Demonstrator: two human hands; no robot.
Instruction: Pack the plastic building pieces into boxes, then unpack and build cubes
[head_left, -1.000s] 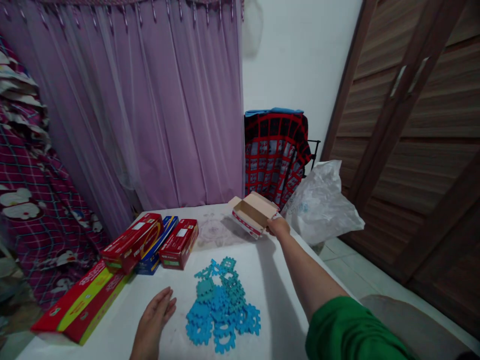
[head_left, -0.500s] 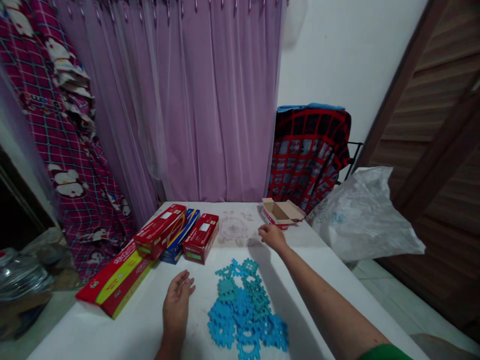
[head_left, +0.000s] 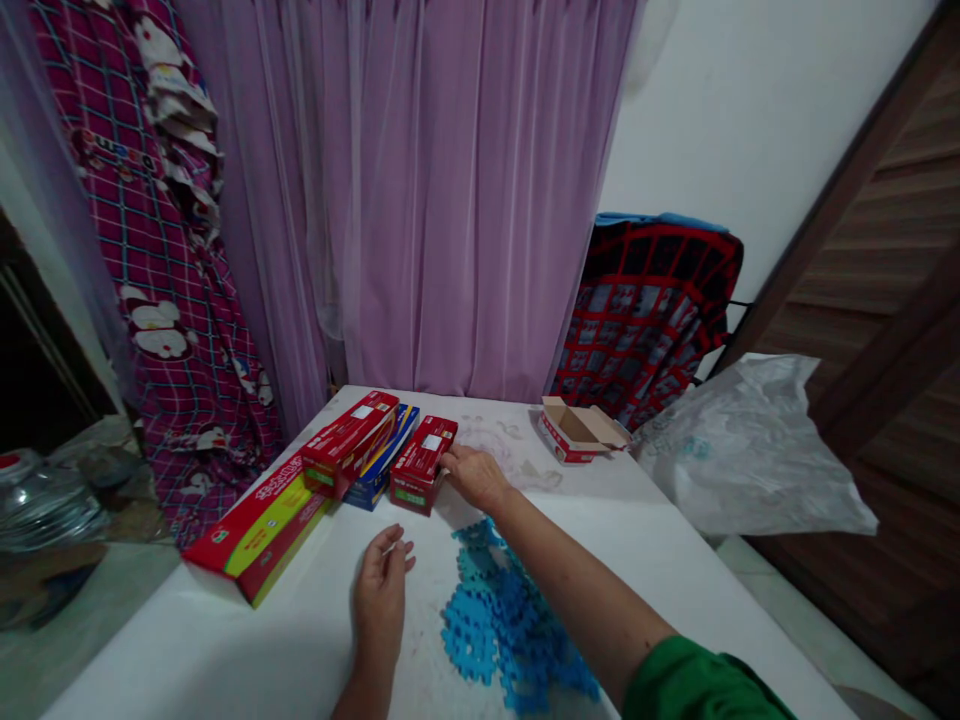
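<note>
On the far right of a white table [head_left: 667,570] we see an open cardboard box [head_left: 559,440], red-patterned outside, its flaps spread and plain brown card showing within. Across from it, on the left, we have a group of closed boxes whose contents are hidden from us: a small red box [head_left: 424,465] with a white label on top, a blue box [head_left: 381,462] just beside it, a larger red box [head_left: 351,440] next to that, and a long red and yellow-green box [head_left: 262,530] nearest us, its far end overlapped by the larger red one. Off the table's right edge stands a whitish plastic bag [head_left: 750,450]; we cannot tell what it holds. Our right hand [head_left: 478,480] reaches over a pile of blue and teal toothed pieces [head_left: 472,625], fingers bent and close together at the right side of the small red box — whether they grip it or merely touch it, we cannot tell. Our left hand [head_left: 382,575] is loosely open, fingers slightly curled, between the small red box and the near edge, just left of the pile.
</note>
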